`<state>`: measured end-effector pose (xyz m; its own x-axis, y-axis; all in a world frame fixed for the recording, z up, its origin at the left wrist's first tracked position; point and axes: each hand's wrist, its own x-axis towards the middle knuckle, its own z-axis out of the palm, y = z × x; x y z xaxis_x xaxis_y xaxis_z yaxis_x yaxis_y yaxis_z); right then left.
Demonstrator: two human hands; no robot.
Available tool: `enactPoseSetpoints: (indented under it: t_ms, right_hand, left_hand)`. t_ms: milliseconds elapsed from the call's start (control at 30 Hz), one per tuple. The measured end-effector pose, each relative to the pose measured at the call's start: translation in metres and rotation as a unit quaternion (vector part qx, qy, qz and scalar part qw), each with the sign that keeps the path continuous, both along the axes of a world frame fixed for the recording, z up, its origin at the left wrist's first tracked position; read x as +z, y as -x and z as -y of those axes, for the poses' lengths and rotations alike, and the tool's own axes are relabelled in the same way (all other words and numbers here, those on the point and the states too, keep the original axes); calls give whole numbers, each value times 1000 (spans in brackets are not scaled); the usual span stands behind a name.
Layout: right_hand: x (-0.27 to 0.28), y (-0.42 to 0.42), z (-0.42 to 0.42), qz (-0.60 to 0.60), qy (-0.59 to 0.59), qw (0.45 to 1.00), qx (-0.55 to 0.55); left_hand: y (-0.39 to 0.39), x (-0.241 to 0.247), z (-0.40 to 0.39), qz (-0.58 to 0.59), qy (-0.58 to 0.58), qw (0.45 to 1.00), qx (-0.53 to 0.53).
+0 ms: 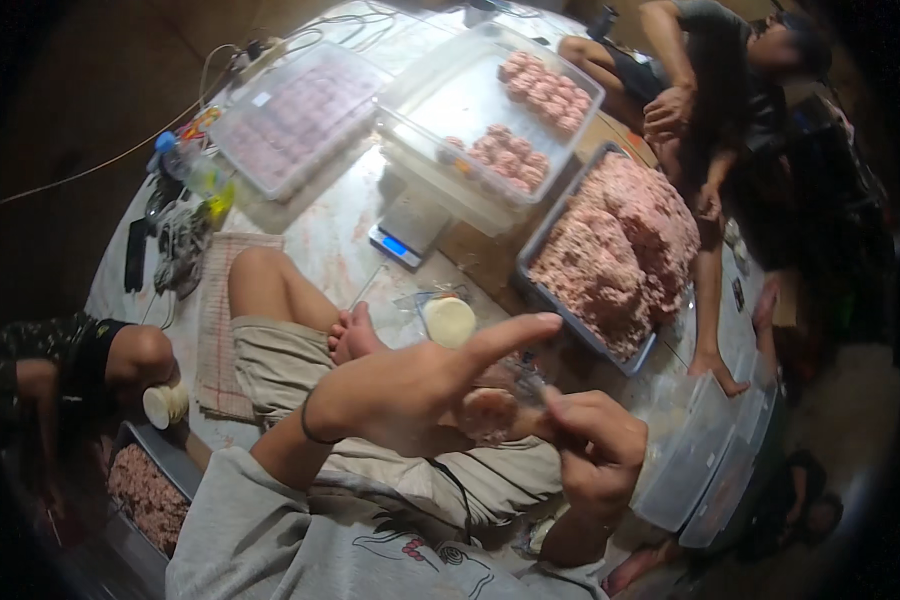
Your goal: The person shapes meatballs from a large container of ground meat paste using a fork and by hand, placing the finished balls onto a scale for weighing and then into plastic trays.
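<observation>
My left hand [420, 397] holds a lump of minced meat [489, 414] against its palm, with the index finger stretched out to the right. My right hand [600, 442] is close beside it, its thumb and fingertips pinched on a clear plastic film [526, 379] by the meat. A stack of round pale wrappers [449, 322] lies on plastic just beyond my left hand. Further off is a small digital scale [399, 244] with a lit display. A grey tub [526, 279] heaped with minced meat [615, 240] stands to the right.
An uncovered clear container [390, 142] holds rows of meat balls [547, 94]; a lidded one [270, 180] stands left of it. More clear containers [682, 457] are at the right. People sit at both sides; another meat tub [150, 435] is lower left. A bottle [187, 165] lies upper left.
</observation>
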<state>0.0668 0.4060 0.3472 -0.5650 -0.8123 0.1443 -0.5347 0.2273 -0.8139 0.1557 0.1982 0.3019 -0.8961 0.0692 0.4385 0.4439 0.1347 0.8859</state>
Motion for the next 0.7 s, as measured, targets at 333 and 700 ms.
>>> enactPoseSetpoints:
  t_ms: [333, 700]
  right_hand:
    - [-2, -4, -6, 44, 60, 994, -76]
    - [6, 51, -67, 61, 153, 986, -33]
  left_hand:
    - [4, -7, -8, 43, -35, 998, -19]
    - [-1, 19, 11, 45, 111, 993, -7]
